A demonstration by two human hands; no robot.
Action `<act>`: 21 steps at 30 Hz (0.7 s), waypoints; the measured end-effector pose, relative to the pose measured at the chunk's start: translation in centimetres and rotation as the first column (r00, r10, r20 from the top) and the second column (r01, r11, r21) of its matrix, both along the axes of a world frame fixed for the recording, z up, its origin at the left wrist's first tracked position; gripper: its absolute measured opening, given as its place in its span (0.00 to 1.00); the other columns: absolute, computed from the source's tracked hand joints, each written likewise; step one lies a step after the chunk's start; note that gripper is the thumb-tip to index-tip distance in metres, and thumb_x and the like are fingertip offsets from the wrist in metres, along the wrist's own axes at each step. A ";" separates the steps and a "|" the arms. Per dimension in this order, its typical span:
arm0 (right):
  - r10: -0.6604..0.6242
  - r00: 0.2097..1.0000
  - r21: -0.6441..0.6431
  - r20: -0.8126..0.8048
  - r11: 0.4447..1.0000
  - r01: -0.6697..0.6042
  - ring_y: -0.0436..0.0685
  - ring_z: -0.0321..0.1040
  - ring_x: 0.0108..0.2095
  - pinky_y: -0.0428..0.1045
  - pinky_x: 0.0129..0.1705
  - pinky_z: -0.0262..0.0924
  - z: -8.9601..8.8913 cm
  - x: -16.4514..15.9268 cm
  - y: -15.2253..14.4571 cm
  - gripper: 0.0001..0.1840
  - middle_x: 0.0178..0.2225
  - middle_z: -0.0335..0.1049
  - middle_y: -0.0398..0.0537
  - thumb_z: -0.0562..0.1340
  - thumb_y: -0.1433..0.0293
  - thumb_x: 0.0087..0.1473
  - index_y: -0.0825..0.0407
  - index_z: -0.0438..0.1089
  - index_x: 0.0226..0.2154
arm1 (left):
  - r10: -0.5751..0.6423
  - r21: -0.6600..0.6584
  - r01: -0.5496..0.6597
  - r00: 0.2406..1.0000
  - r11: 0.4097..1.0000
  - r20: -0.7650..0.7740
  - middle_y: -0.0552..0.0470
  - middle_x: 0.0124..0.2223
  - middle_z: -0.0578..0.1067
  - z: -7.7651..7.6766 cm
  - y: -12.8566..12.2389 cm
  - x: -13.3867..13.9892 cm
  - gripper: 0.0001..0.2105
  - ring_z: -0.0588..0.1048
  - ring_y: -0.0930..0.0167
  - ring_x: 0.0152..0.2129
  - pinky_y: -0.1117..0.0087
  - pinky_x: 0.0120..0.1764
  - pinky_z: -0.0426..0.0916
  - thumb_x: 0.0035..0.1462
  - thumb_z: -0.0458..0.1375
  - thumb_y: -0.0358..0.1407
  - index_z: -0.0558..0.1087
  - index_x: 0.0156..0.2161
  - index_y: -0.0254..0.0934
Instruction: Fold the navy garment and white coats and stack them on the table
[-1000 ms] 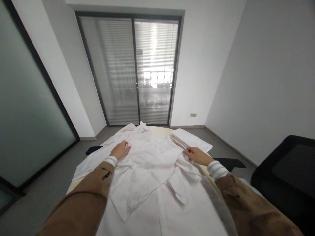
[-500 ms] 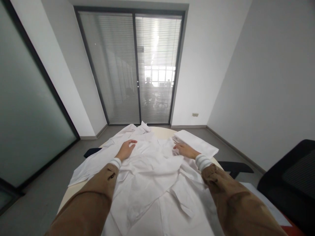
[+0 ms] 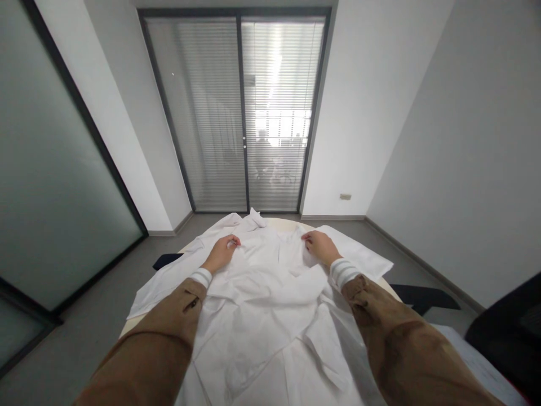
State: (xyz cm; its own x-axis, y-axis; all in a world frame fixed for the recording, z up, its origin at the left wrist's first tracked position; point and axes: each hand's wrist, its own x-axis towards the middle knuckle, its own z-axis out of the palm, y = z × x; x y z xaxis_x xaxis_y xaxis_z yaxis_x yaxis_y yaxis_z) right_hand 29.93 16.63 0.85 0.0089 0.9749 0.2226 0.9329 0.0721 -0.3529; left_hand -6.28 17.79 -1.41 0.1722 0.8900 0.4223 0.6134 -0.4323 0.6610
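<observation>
A rumpled white garment, like a lab coat [image 3: 270,316], lies spread over the table with long sleeves reaching out to both sides. On its left upper part, my left hand [image 3: 222,252] has thumb and fingertips pinched together on the cloth. My right hand [image 3: 322,247] pinches the fabric near the upper right, with its fingertips pointing inward. Folds and loose flaps cover the middle between my forearms. The exact edge in each pinch is too small to make out.
The pale round table [image 3: 284,224] shows at its far rim. Dark chair parts [image 3: 426,296] stand at the right, another dark armrest [image 3: 168,260] at the left. Beyond are a glass door with blinds [image 3: 274,113] and white walls.
My right hand has moved slightly forward, and its fingers have closed on the cloth. My left fingertips have come together too. The view has shifted a little to the left.
</observation>
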 end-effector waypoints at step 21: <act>-0.121 0.958 0.052 0.260 0.992 0.111 0.67 0.61 0.56 0.58 0.52 0.59 1.5 -0.7 0.7 0.23 0.52 0.71 0.62 0.54 0.75 0.59 0.55 0.66 0.56 | 0.205 -0.222 -0.226 0.972 0.949 -0.115 0.42 0.50 0.79 -1.5 1.8 -3.7 0.18 0.77 0.63 0.45 0.66 0.52 0.67 0.50 0.56 0.28 0.78 0.47 0.32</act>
State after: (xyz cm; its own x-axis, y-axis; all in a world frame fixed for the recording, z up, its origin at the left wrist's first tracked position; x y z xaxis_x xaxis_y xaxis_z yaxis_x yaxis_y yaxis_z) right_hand 29.26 17.36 2.35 0.0583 0.9619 0.2673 0.9949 -0.0340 -0.0945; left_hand -10.03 19.64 -2.86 -0.0071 0.9814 0.1918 0.7361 -0.1247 0.6653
